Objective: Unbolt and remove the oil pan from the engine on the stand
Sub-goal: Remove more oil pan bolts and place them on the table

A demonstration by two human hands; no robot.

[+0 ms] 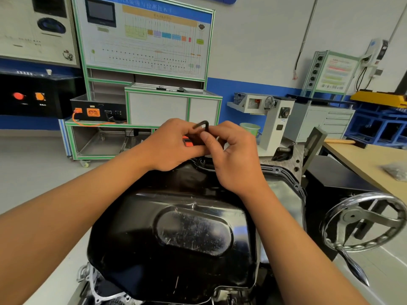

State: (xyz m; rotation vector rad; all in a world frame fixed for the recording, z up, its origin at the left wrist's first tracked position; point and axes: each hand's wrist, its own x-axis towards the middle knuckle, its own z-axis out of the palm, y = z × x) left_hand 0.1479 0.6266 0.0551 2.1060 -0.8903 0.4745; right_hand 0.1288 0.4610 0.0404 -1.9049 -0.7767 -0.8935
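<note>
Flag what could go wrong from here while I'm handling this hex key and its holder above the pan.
1. The right hand pinches the hex key by fingertips only, while the left hand grips the orange holder. A slip could drop the key onto the oil pan or down beside the engine.
2. The handwheel sits close to the right forearm and might snag it.

White wall (264, 40) with blue lower band. Pale grey floor (33, 172). Green-framed wiring board (145, 38) on wheeled stand at left; wooden workbench (363, 159) at right, grey drawer cabinet (330, 122) behind.
</note>
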